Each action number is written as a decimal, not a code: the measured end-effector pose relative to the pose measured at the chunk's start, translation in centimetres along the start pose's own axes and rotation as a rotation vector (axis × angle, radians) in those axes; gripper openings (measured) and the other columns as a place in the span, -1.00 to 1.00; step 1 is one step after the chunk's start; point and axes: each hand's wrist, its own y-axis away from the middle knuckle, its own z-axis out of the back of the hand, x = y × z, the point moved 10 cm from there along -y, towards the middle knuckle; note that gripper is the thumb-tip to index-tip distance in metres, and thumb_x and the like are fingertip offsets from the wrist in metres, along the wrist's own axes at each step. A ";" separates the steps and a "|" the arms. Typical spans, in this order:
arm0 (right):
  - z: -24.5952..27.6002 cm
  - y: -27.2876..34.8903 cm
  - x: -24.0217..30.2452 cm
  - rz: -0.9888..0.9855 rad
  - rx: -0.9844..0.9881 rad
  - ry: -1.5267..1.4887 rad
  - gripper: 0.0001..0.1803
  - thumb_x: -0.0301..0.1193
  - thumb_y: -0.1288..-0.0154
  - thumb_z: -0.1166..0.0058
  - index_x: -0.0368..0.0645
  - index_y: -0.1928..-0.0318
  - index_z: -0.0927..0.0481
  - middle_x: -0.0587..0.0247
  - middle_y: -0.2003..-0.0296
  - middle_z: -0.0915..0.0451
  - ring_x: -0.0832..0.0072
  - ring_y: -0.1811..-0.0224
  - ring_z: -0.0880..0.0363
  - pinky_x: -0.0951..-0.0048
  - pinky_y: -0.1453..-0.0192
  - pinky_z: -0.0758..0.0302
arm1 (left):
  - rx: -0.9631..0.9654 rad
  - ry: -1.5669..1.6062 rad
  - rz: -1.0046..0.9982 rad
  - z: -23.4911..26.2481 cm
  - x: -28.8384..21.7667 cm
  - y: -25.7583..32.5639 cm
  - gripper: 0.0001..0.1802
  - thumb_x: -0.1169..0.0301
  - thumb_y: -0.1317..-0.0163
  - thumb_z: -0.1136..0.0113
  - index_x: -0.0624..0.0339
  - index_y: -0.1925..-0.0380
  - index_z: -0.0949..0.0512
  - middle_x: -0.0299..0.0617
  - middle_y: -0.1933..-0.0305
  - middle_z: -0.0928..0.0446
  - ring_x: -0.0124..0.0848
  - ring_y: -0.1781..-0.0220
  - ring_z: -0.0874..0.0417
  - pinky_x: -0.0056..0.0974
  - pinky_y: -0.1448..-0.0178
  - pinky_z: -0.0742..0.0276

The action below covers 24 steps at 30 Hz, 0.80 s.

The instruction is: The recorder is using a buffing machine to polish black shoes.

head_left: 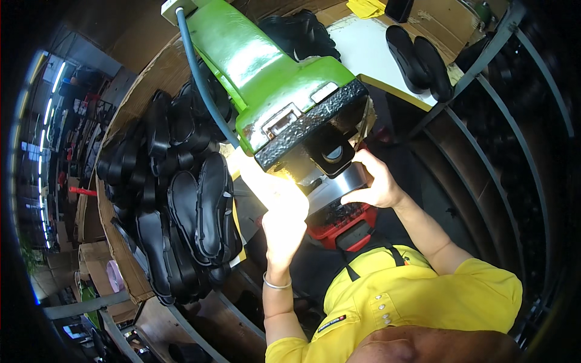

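A green sewing-type machine (272, 72) with a black front edge reaches over my hands. My left hand (278, 196) is at the left side of its head, washed out by a bright lamp; its fingertips are hidden behind the machine. On the other side, my right hand (380, 183) curls its thumb and fingers about the edge of a smooth silver-grey curved piece (342, 184) below the black head. Whether this piece belongs to the machine, and what lies between the fingertips, I cannot make out.
Black shoe soles (200, 209) fill a cardboard box at the left. Two more soles (417, 63) lie on a white board (361, 51) at the far right. A grey-blue hose (200, 78) runs down the machine. Metal racks (484, 145) curve round the right; a red part (345, 230) sits below the machine.
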 end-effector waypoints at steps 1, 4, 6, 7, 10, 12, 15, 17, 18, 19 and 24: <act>-0.1 0.1 -0.1 -0.014 0.002 -0.031 -0.34 -0.58 0.16 -0.53 -0.22 0.01 -0.45 0.30 0.11 -0.51 0.58 0.02 -0.48 0.48 -0.08 -0.43 | -0.024 0.247 0.135 -0.1 1.8 0.4 -0.74 0.60 -0.26 -0.05 0.34 0.05 -0.49 -0.17 0.19 -0.56 -0.37 0.23 -0.59 -0.35 0.13 -0.51; 0.1 0.3 -0.3 0.012 -0.001 -0.019 -0.33 -0.60 0.16 -0.52 -0.22 0.00 -0.43 0.31 0.10 -0.52 0.59 0.02 -0.48 0.48 -0.08 -0.44 | -0.072 0.635 0.428 0.4 4.4 0.8 -0.74 0.61 -0.22 -0.08 0.39 0.07 -0.51 -0.16 0.21 -0.59 -0.37 0.23 -0.61 -0.35 0.12 -0.52; 0.3 0.3 -0.6 0.012 -0.014 -0.040 -0.33 -0.62 0.16 -0.51 -0.22 0.00 -0.43 0.31 0.10 -0.52 0.60 0.02 -0.48 0.48 -0.07 -0.44 | -0.124 0.727 0.459 0.5 5.0 1.1 -0.74 0.61 -0.20 -0.11 0.42 0.09 -0.52 -0.13 0.21 -0.60 -0.37 0.23 -0.61 -0.35 0.09 -0.52; 0.4 0.2 -0.8 -0.007 -0.025 -0.083 -0.33 -0.63 0.16 -0.50 -0.22 0.00 -0.42 0.31 0.11 -0.53 0.60 0.03 -0.49 0.48 -0.07 -0.45 | -0.157 0.624 0.366 1.3 4.3 0.9 -0.74 0.55 -0.20 -0.14 0.38 0.10 -0.53 -0.14 0.22 -0.60 -0.36 0.24 -0.61 -0.34 0.10 -0.52; 0.7 0.3 -1.9 -0.075 -0.056 -0.179 -0.34 -0.67 0.15 -0.46 -0.22 -0.01 -0.41 0.30 0.13 -0.54 0.60 0.05 -0.50 0.49 -0.06 -0.45 | -0.220 0.149 0.036 3.3 0.2 -0.1 -0.70 0.33 -0.19 -0.30 0.19 0.12 -0.54 -0.18 0.27 -0.57 -0.34 0.29 -0.59 -0.33 0.16 -0.52; 0.8 0.4 -2.6 -0.141 -0.089 -0.259 -0.37 -0.68 0.12 -0.42 -0.22 -0.01 -0.41 0.29 0.15 -0.55 0.58 0.08 -0.51 0.49 -0.03 -0.47 | -0.213 -0.002 -0.044 4.5 -3.1 -0.9 -0.60 0.22 -0.08 -0.43 0.17 0.15 -0.55 -0.16 0.33 -0.55 -0.33 0.35 -0.57 -0.31 0.20 -0.51; 0.6 0.7 -4.1 -0.195 -0.143 -0.487 -0.39 -0.67 0.10 -0.40 -0.22 -0.01 -0.41 0.29 0.14 -0.54 0.57 0.07 -0.51 0.50 -0.02 -0.48 | -0.290 -0.033 -0.088 6.1 -5.0 -1.9 -0.42 0.13 0.21 -0.61 0.19 0.23 -0.58 -0.18 0.45 -0.53 -0.32 0.50 -0.52 -0.29 0.31 -0.51; 0.3 0.8 -4.1 -0.200 -0.166 -0.516 -0.39 -0.67 0.09 -0.38 -0.22 -0.02 -0.42 0.28 0.11 -0.53 0.55 0.04 -0.50 0.49 -0.04 -0.47 | -0.314 -0.018 -0.114 6.7 -5.0 -2.7 -0.44 0.14 0.20 -0.61 0.19 0.25 -0.58 -0.23 0.51 -0.51 -0.32 0.56 -0.50 -0.31 0.36 -0.49; -0.1 0.9 -4.1 -0.207 -0.178 -0.526 -0.39 -0.67 0.09 -0.38 -0.22 -0.02 -0.42 0.27 0.11 -0.53 0.55 0.04 -0.50 0.49 -0.04 -0.47 | -0.368 -0.024 -0.163 7.4 -5.3 -3.1 -0.50 0.15 0.21 -0.62 0.19 0.34 -0.60 -0.28 0.57 -0.50 -0.33 0.61 -0.48 -0.33 0.42 -0.47; -0.4 0.9 -4.0 -0.214 -0.190 -0.535 -0.39 -0.67 0.09 -0.37 -0.22 -0.03 -0.42 0.27 0.10 -0.53 0.55 0.03 -0.50 0.49 -0.05 -0.47 | -0.341 0.005 -0.121 7.5 -4.7 -3.3 -0.52 0.15 0.21 -0.62 0.19 0.39 -0.59 -0.28 0.58 -0.49 -0.34 0.61 -0.48 -0.34 0.42 -0.47; -1.6 0.9 -2.9 -0.252 -0.207 -0.519 -0.36 -0.65 0.10 -0.40 -0.22 -0.06 -0.43 0.28 0.08 -0.53 0.52 -0.01 -0.49 0.47 -0.09 -0.46 | -0.304 0.041 -0.074 7.9 -4.1 -3.6 -0.56 0.16 0.26 -0.63 0.18 0.55 -0.59 -0.27 0.64 -0.49 -0.35 0.63 -0.46 -0.33 0.43 -0.46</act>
